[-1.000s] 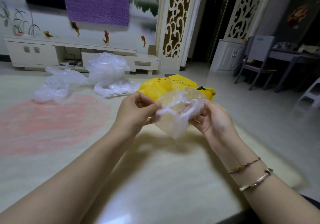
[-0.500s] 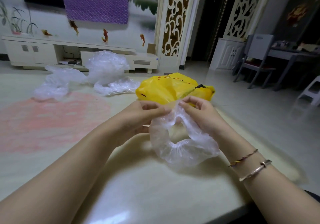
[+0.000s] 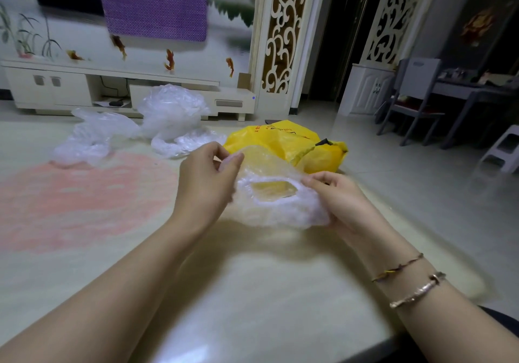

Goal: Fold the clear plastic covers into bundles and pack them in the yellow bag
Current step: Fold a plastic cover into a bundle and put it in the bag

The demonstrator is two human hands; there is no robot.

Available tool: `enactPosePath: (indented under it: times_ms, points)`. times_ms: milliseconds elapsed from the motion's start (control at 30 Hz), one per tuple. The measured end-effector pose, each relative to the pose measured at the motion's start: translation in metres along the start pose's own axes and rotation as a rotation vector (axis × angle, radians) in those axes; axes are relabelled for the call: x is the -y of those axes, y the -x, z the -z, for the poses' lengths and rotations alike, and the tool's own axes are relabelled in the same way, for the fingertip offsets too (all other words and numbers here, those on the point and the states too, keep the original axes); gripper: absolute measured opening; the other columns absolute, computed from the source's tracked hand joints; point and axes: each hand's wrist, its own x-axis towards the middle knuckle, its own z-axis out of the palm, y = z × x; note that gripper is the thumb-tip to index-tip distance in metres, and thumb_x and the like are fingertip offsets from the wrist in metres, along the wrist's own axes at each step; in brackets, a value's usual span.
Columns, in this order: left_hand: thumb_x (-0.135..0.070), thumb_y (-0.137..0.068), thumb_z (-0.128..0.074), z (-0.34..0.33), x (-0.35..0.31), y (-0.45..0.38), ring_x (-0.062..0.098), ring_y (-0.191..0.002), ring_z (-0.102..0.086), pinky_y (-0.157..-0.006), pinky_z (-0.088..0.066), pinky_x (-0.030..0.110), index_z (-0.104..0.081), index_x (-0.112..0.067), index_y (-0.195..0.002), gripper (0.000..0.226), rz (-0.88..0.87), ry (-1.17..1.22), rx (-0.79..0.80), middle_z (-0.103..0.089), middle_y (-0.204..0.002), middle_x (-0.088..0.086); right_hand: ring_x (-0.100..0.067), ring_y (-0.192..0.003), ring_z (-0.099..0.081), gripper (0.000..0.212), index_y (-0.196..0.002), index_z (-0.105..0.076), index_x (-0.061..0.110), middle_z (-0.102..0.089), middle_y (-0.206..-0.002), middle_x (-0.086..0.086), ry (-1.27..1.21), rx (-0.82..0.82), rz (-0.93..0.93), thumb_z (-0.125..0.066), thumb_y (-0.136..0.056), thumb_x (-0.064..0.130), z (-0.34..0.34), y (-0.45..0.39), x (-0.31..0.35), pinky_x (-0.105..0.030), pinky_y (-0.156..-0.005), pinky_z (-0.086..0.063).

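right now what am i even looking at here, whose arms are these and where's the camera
There is no machine here. The camera sits on a person's head and looks forward and down, so the two bare arms are that person's own. The left hand and the right hand each pinch one edge of a clear plastic cover with a gathered opening, held above a pale table. Just behind it lies the yellow bag. Further back on the left sits a pile of more clear covers. Two bracelets circle the right wrist.
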Motion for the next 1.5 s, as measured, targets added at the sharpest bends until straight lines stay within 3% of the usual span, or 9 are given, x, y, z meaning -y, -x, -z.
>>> enactPosePath:
  times_ms: [200, 333, 533, 700, 800, 967, 1233, 1400, 1500]
  points:
    - [-0.031, -0.092, -0.053, 0.004, 0.015, -0.007, 0.030, -0.062, -0.063, -0.065, -0.051, 0.037, -0.050, -0.007, -0.071, 0.032, 0.119, -0.394, 0.199, -0.061, -0.059, 0.010, -0.016, -0.057, -0.052, 0.021, -0.072, -0.064, 0.016, -0.055, -0.061, 0.000, 0.535, -0.153, 0.207, -0.062, -0.091, 0.026, 0.010, -0.011, -0.004, -0.020, -0.045, -0.037]
    - [-0.037, -0.092, -0.055, 0.004, 0.016, -0.005, 0.027, -0.068, -0.058, -0.061, -0.043, 0.031, -0.057, -0.004, -0.079, 0.035, 0.189, -0.664, 0.452, -0.060, -0.069, 0.011, -0.016, -0.065, -0.056, 0.018, -0.083, -0.062, 0.018, -0.059, -0.069, 0.002, 0.847, -0.051, 0.143, -0.062, -0.090, 0.035, 0.013, -0.004, -0.010, -0.028, -0.056, -0.042]
    - [-0.034, -0.084, -0.071, 0.011, 0.000, -0.007, 0.022, -0.058, -0.053, -0.074, -0.057, 0.036, -0.055, -0.011, -0.086, 0.028, 0.517, -0.168, 0.596, -0.054, -0.071, 0.009, -0.011, -0.064, -0.049, 0.018, -0.100, -0.059, 0.016, -0.054, -0.080, 0.003, 0.580, 0.009, 0.056, -0.053, -0.094, 0.032, 0.016, 0.006, -0.003, -0.026, -0.054, -0.036]
    - [-0.003, -0.081, -0.066, 0.001, 0.005, -0.005, 0.026, -0.074, -0.059, -0.071, -0.051, 0.039, -0.055, -0.010, -0.109, 0.031, 0.390, 0.009, 0.437, -0.058, -0.092, 0.010, -0.020, -0.072, -0.056, 0.024, -0.109, -0.057, 0.014, -0.060, -0.089, -0.009, 0.326, -0.109, 0.052, -0.052, -0.087, 0.005, 0.015, 0.007, -0.006, -0.026, -0.056, -0.043]
    - [-0.003, -0.084, -0.058, -0.005, 0.006, 0.000, 0.025, -0.067, -0.063, -0.058, -0.056, 0.035, -0.053, -0.012, -0.108, 0.026, 0.230, -0.045, 0.312, -0.058, -0.092, 0.006, -0.011, -0.045, -0.051, 0.020, -0.107, -0.056, 0.015, -0.059, -0.092, -0.012, 0.163, -0.147, 0.063, -0.053, -0.090, 0.005, 0.013, 0.007, -0.005, -0.018, -0.037, -0.037]
    - [-0.005, -0.079, -0.055, 0.000, 0.006, 0.003, 0.023, -0.066, -0.065, -0.063, -0.054, 0.037, -0.044, -0.015, -0.105, 0.030, 0.067, -0.385, 0.342, -0.065, -0.078, 0.005, -0.004, -0.030, -0.036, 0.015, -0.096, -0.061, 0.016, -0.052, -0.072, -0.004, 0.420, -0.118, 0.142, -0.057, -0.086, 0.006, 0.024, 0.004, -0.007, -0.018, -0.032, -0.029]
    - [-0.052, -0.091, -0.050, -0.001, 0.000, 0.013, 0.032, -0.104, -0.053, -0.074, -0.043, 0.036, -0.029, -0.015, -0.130, 0.058, -0.156, -1.027, 0.368, -0.042, -0.122, 0.005, -0.020, -0.098, -0.052, 0.021, -0.109, -0.054, 0.025, -0.051, -0.108, 0.003, 1.071, -0.153, 0.316, -0.054, -0.089, 0.033, 0.025, 0.015, -0.015, -0.035, -0.078, -0.046]
    - [-0.018, -0.086, -0.064, 0.006, 0.002, -0.001, 0.021, -0.093, -0.051, -0.070, -0.039, 0.019, -0.053, -0.021, -0.089, 0.011, -0.259, -0.500, 0.571, -0.054, -0.096, -0.003, -0.007, -0.095, -0.050, 0.017, -0.091, -0.057, 0.031, -0.056, -0.096, 0.013, 0.787, 0.183, 0.545, -0.068, -0.083, 0.041, 0.028, 0.030, -0.010, -0.018, -0.077, -0.038]
    - [-0.012, -0.082, -0.065, 0.005, 0.005, 0.000, 0.013, -0.081, -0.059, -0.067, -0.047, 0.022, -0.058, -0.023, -0.081, 0.013, -0.182, -0.408, 0.769, -0.059, -0.088, -0.008, -0.005, -0.098, -0.052, 0.030, -0.093, -0.057, 0.033, -0.057, -0.099, 0.017, 0.792, 0.375, 0.532, -0.072, -0.075, 0.051, 0.028, 0.035, -0.015, -0.015, -0.080, -0.041]
